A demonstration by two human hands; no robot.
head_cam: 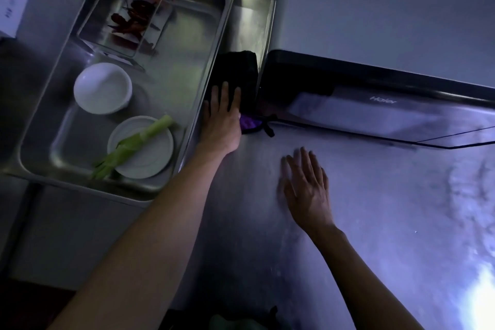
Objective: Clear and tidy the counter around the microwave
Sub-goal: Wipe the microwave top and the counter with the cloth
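Beside the microwave [375,104], in the narrow gap between its left side and the steel tray [206,61], the left hand [222,118] lies with fingers straight and slightly spread, pressing on a black cloth [241,69]. Just under that hand's right edge, at the microwave's front left corner, a purple item [250,123] with a dark loop peeks out; what it is cannot be told. The right hand [305,190] rests flat on the steel worktop [375,222] in front of the microwave, fingers straight and fanned, holding nothing. Left of the microwave, the steel tray holds a clear box [123,11] of dried red chillies at its far end, a white bowl [103,88] in the middle, and a white plate [142,147] nearest the person, with a green stalk [139,139] lying across it.
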